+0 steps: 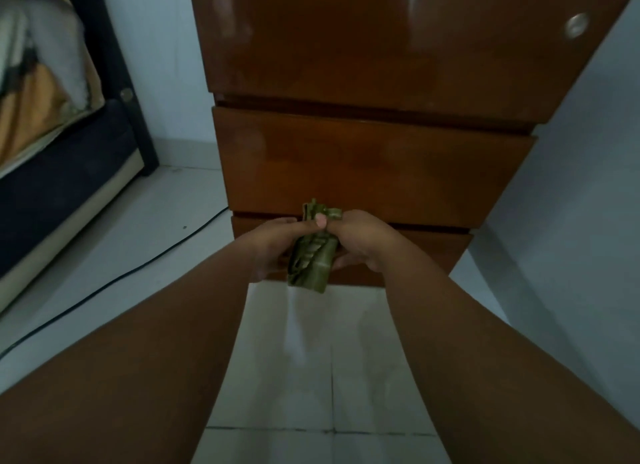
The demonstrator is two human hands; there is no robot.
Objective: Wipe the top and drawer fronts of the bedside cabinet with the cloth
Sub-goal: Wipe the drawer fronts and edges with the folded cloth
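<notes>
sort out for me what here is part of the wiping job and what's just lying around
Part of the job:
green cloth, bunched up and held by both the left hand and the right hand
wooden bedside cabinet, drawers shut

Just lying about:
bed at the left
black cable across the floor tiles

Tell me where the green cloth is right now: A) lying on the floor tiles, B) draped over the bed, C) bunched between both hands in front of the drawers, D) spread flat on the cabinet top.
C: the green cloth sits folded between the left hand and right hand.
</notes>
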